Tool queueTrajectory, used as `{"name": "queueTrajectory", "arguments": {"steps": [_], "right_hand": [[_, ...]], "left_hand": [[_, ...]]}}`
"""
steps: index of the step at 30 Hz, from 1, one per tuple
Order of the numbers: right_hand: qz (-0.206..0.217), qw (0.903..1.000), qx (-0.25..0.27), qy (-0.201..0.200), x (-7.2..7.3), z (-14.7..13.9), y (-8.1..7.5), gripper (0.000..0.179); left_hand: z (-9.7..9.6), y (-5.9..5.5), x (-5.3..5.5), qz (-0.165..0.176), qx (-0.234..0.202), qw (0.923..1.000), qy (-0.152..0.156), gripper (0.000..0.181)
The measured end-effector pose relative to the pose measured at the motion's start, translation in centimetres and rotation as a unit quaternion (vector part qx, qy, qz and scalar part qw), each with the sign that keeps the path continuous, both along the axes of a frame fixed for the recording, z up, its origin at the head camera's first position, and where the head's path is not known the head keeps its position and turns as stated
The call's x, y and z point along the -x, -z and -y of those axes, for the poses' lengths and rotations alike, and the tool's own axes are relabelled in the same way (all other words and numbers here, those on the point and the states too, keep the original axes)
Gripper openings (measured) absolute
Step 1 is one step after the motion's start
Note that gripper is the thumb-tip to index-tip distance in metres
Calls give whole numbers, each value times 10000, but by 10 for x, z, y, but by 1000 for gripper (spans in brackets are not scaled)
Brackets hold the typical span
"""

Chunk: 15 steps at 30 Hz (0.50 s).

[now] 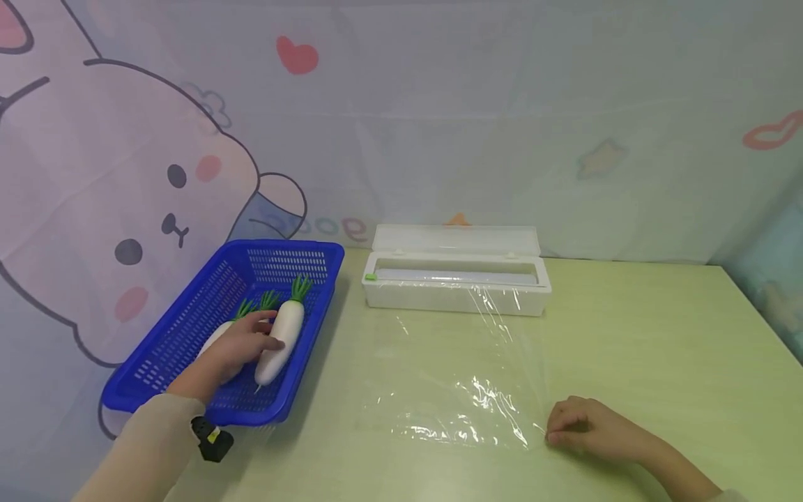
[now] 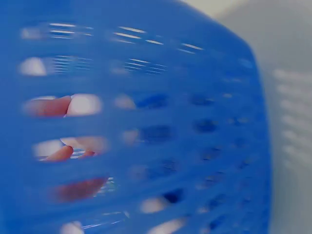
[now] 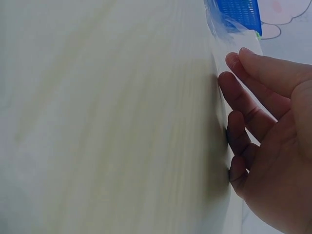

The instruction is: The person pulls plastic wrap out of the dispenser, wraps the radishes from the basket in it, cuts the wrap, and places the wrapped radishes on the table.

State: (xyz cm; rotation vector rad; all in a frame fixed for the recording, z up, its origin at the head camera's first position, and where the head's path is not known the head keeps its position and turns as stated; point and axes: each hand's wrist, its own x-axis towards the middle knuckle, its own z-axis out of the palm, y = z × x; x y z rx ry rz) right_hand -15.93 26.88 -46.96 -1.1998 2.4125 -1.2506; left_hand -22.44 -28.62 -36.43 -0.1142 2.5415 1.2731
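My left hand [image 1: 245, 343] reaches into the blue basket [image 1: 339, 268] and grips a white radish [image 1: 285, 335] with a green top, its thumb across the radish's side. Another white radish [image 1: 215, 336] lies partly hidden under that hand. Through the basket's slots, the left wrist view shows blurred fingers [image 2: 57, 106] against white. My right hand [image 1: 592, 429], low over the table, pinches the near right corner of a sheet of plastic wrap [image 1: 452, 390]. The sheet stretches from the white wrap dispenser [image 1: 458, 298], whose lid stands up with the roll [image 1: 458, 275] inside.
A pale green-yellow table [image 1: 659, 335] runs under everything, its right edge angling away. Behind it hangs a cloth [image 1: 452, 125] printed with a cartoon animal and hearts. A small green piece [image 1: 371, 277] sits at the dispenser's left end.
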Motion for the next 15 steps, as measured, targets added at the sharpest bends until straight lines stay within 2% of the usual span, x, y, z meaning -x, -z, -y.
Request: {"name": "queueTrajectory", "arguments": {"steps": [9,12,15], "right_hand": [[43,10000,67,-9,0,1,-1,13],[35,10000,52,9,0,1,-1,13],[109,9999,44,35,-1,1,-1,12]], "left_hand": [[-4,-48,-18,-909,-566,9940,202,73],[-16,-64,-24,-1194,-669,9902,293,72],[-37,-77,-32,-1377,-747,9866,465,70]]}}
